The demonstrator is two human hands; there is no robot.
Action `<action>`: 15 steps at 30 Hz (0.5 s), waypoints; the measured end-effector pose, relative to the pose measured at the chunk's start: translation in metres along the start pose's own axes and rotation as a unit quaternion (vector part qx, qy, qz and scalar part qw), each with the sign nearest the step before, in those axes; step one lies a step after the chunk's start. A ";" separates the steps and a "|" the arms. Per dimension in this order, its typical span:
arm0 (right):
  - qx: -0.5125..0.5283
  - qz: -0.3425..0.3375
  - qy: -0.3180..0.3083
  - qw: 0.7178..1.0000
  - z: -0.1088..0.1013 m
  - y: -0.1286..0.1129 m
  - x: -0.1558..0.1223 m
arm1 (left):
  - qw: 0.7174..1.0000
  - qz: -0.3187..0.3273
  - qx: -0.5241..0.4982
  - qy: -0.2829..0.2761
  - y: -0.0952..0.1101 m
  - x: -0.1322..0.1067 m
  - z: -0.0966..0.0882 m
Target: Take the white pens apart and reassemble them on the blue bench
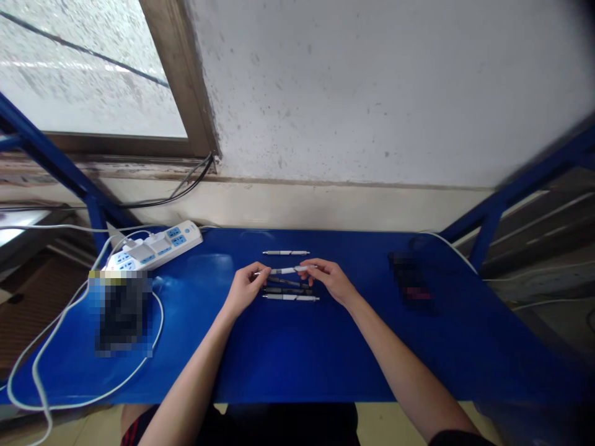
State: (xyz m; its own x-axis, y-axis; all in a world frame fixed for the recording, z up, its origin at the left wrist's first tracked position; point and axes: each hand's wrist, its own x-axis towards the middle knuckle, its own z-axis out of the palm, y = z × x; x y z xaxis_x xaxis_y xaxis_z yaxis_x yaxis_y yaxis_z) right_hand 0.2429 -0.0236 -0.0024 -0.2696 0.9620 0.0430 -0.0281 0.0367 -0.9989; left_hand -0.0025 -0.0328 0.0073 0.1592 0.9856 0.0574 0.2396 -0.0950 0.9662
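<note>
Forearms [198,365] angled inward | hands [246,288] pinching white-grey pen [287,271] at both ends | long axis crosswise, tip left

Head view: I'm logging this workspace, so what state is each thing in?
Held pen, pinched near both ends
Left hand, closed on its left end
Right hand, closed on its right end
Farthest pen, lying flat
Nearest pen, lying flat
Dark pens, lying down, partly hidden
Power strip, some sockets filled, others free
White cable, loosely looped
Window, open or shut unclear
</note>
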 end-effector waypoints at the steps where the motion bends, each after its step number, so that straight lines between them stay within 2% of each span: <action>1: -0.007 0.000 0.000 1.000 0.000 -0.001 0.000 | 1.000 -0.002 0.001 0.002 0.000 0.000 0.000; 8: -0.038 0.017 -0.008 0.999 0.003 -0.006 -0.004 | 1.000 -0.001 0.004 0.000 0.001 -0.001 0.000; 12: 0.000 0.028 0.013 1.000 0.002 -0.003 -0.001 | 0.999 0.038 -0.032 -0.015 0.001 0.000 0.002; 15: 0.034 0.031 0.017 0.999 0.001 0.001 0.000 | 0.998 0.047 -0.052 0.003 0.002 -0.001 0.003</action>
State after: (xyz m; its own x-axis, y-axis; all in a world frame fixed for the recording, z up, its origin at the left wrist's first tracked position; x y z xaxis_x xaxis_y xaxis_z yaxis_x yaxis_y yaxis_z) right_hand 0.2417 -0.0238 -0.0038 -0.2402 0.9705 -0.0198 -0.0788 -0.0398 -0.9961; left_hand 0.0012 -0.0344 0.0082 0.1707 0.9737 0.1511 0.1230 -0.1732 0.9772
